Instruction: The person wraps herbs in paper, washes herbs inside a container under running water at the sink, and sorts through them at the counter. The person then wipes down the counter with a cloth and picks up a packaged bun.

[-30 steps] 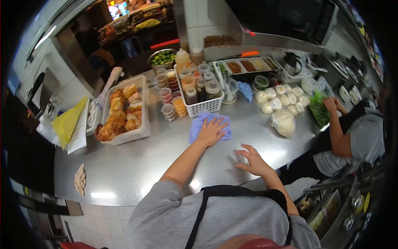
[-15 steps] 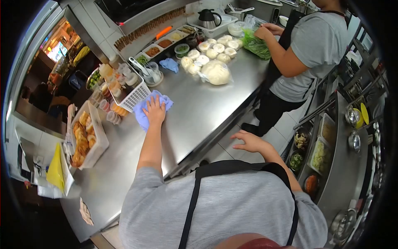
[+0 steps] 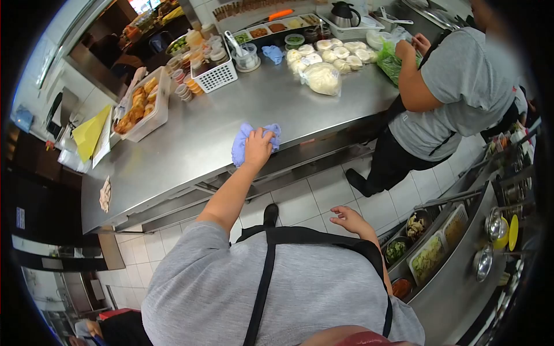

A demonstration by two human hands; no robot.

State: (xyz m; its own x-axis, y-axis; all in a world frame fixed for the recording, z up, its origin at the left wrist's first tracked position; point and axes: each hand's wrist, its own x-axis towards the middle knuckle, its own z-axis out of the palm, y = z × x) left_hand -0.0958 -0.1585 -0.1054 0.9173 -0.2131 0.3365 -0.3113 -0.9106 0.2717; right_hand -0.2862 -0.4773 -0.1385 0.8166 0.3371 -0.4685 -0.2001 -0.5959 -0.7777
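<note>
My left hand (image 3: 258, 147) is pressed on a bluish-purple cloth (image 3: 240, 145), its fingers curled over it. The cloth lies bunched at the front edge of the steel counter (image 3: 190, 124). My right hand (image 3: 351, 220) hangs free above the floor beyond my apron, its fingers loosely apart and holding nothing. To the left of the cloth, further back, stand a white basket (image 3: 217, 79) of bottles and a plastic tub (image 3: 164, 95) with browned pieces of food.
At the right a co-worker (image 3: 461, 81) handles a bag of greens (image 3: 392, 64). Bagged white dough-like rounds (image 3: 323, 78) and a second blue cloth (image 3: 272, 54) lie at the back. A pale crumpled rag (image 3: 105, 194) lies at the left end. Food containers (image 3: 430, 254) stand behind me to the right.
My left hand has drawn the cloth from beside the basket to the counter's front edge, its fingers now more curled. My view has turned and shifted. The co-worker still handles the greens.
</note>
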